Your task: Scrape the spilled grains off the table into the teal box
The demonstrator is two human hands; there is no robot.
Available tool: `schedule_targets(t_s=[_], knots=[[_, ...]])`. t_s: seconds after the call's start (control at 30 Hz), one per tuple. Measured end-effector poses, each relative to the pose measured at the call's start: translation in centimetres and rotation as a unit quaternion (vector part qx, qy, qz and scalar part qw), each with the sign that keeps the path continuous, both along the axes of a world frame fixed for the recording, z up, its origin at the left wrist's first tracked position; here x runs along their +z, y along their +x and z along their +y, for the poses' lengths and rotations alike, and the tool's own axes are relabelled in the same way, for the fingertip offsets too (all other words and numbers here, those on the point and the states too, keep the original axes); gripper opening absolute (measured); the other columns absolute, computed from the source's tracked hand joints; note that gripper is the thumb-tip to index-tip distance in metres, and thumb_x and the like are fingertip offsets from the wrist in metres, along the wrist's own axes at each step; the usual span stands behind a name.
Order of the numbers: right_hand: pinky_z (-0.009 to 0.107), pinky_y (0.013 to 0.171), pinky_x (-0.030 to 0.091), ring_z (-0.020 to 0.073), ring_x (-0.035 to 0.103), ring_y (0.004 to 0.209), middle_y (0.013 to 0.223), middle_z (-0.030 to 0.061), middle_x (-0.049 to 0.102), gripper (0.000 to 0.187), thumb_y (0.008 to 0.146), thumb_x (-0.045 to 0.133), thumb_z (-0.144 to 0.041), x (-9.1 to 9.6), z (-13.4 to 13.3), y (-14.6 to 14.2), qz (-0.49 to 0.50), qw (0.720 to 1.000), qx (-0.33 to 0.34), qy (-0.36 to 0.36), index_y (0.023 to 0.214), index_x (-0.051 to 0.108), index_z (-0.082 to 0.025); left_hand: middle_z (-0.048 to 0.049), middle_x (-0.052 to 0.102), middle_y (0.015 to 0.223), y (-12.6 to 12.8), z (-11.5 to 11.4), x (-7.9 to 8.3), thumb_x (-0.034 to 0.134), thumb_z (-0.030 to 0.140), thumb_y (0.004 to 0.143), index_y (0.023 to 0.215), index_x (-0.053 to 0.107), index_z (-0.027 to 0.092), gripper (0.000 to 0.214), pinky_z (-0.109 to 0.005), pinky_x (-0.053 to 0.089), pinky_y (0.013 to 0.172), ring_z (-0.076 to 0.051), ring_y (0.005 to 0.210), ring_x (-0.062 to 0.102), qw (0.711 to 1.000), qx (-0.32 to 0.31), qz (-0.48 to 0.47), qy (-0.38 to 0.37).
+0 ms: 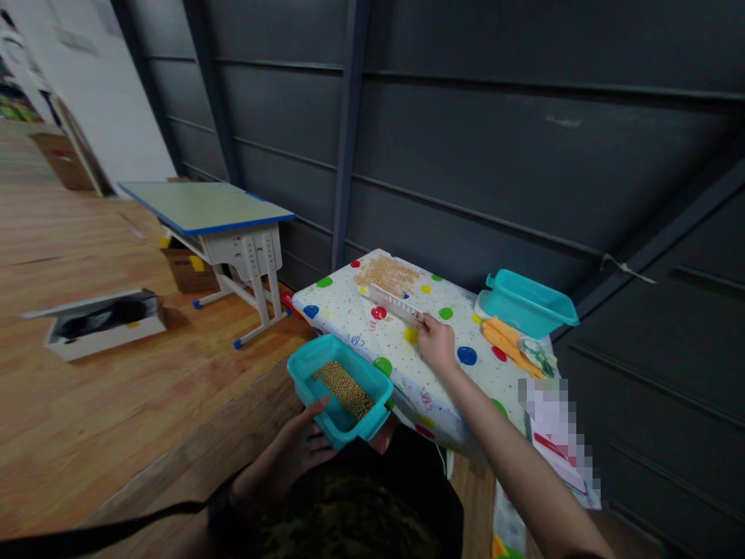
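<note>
My left hand [306,442] grips a teal plastic tub [339,388] from below and holds it off the near edge of the table; the tub is partly filled with small yellow-brown beans [343,388]. My right hand [435,341] reaches across the spotted tablecloth [349,310] and is closed on the near end of a white slotted strip [396,303]. The strip lies against a loose heap of beans [387,273] at the far corner of the table.
A second teal tub [527,301], tilted, sits at the table's far right beside orange sheets [505,340] and a small green-white packet [538,357]. A blue-edged desk [206,208], cardboard boxes and an open white box [98,322] stand on the wooden floor to the left. A dark panelled wall runs behind.
</note>
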State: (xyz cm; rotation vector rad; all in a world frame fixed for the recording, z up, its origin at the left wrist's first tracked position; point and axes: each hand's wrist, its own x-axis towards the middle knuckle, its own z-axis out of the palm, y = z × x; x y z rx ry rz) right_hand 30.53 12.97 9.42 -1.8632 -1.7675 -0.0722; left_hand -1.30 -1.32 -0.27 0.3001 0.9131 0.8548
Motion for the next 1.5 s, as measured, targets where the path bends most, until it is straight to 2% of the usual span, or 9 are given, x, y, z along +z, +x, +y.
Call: schedule_targets(t_s=[0.2,0.3,0.43,0.63,0.77,1.0,1.17,1.37,1.5], knots=[[0.031,0.078,0.051,0.0274,0.08,0.087,0.105,0.0121,0.088,0.031,0.104,0.058,-0.028,-0.1,-0.1,0.2,0.03,0.999,0.025,0.0,0.11,0.087,-0.021,-0.0149,0.082,0.113,0.9,-0.1,2.4,0.08,0.048,0.096,0.156,0.057,0.016,0.071,-0.049,0.063,0.105,-0.032,0.098,0.083,1.0,-0.01,0.021,-0.014],[0.03,0.077,0.05,0.0265,0.08,0.087,0.105,0.0114,0.088,0.03,0.104,0.058,-0.027,0.0,-0.7,0.1,0.022,0.999,0.036,0.0,0.11,0.087,-0.021,-0.0127,0.082,0.104,1.0,-0.1,3.2,0.075,0.045,0.099,0.155,0.057,0.014,0.066,-0.048,0.062,0.104,-0.032,0.098,0.083,0.999,-0.005,0.03,-0.015],[0.028,0.07,0.046,0.0235,0.075,0.073,0.088,0.009,0.086,0.029,0.103,0.058,-0.028,-0.1,-2.7,0.0,-0.003,0.998,0.064,-0.003,0.101,0.086,-0.021,-0.0167,0.083,0.113,1.2,-0.3,3.9,0.08,0.046,0.094,0.152,0.058,0.013,0.07,-0.05,0.06,0.109,-0.035,0.105,0.083,0.999,-0.011,0.034,-0.008],[0.028,0.066,0.043,0.0228,0.072,0.066,0.076,0.0073,0.081,0.029,0.102,0.057,-0.03,-0.1,-5.6,-0.2,-0.006,0.996,0.084,0.023,0.087,0.08,-0.023,-0.0251,0.077,0.136,1.4,-0.3,2.7,0.093,0.05,0.082,0.154,0.055,0.012,0.091,-0.058,0.056,0.117,-0.042,0.121,0.079,1.0,-0.006,0.022,-0.004],[0.029,0.062,0.04,0.0222,0.067,0.061,0.071,0.0075,0.078,0.032,0.103,0.055,-0.037,0.1,-6.7,0.4,0.004,0.998,0.052,0.038,0.081,0.074,-0.024,-0.0245,0.074,0.145,1.1,-0.4,1.8,0.096,0.054,0.078,0.155,0.056,0.016,0.095,-0.059,0.053,0.121,-0.043,0.132,0.075,1.0,-0.012,0.007,0.005],[0.031,0.057,0.034,0.0242,0.067,0.057,0.066,0.0104,0.075,0.045,0.107,0.048,-0.05,0.1,-10.3,2.1,-0.002,0.998,0.015,0.066,0.075,0.068,-0.025,-0.0161,0.083,0.118,1.6,-1.1,4.6,0.093,0.05,0.081,0.145,0.06,0.019,0.079,-0.059,0.05,0.121,-0.043,0.124,0.078,1.0,-0.016,0.025,0.003],[0.03,0.055,0.039,0.0242,0.073,0.056,0.065,0.0085,0.077,0.049,0.112,0.045,-0.05,-0.3,-13.9,1.6,-0.008,0.992,0.058,0.108,0.087,0.077,-0.023,-0.0119,0.083,0.1,2.2,-0.9,4.2,0.09,0.052,0.085,0.141,0.064,0.015,0.072,-0.058,0.053,0.118,-0.037,0.104,0.082,0.999,-0.022,0.043,-0.008],[0.028,0.055,0.048,0.0215,0.074,0.053,0.069,0.0062,0.08,0.041,0.115,0.049,-0.042,-0.5,-17.0,0.4,-0.01,0.982,0.123,0.145,0.098,0.082,-0.023,-0.0166,0.081,0.115,2.2,-0.2,3.0,0.089,0.05,0.088,0.142,0.063,0.015,0.069,-0.055,0.056,0.115,-0.038,0.114,0.081,0.998,-0.017,0.053,-0.027],[0.028,0.055,0.05,0.0215,0.073,0.051,0.067,0.0063,0.079,0.044,0.115,0.05,-0.046,-0.2,-16.7,0.7,-0.01,0.98,0.119,0.158,0.096,0.083,-0.024,-0.0195,0.08,0.124,2.1,-0.1,3.0,0.088,0.051,0.089,0.142,0.063,0.014,0.069,-0.054,0.057,0.114,-0.038,0.116,0.08,0.998,-0.016,0.052,-0.027]])
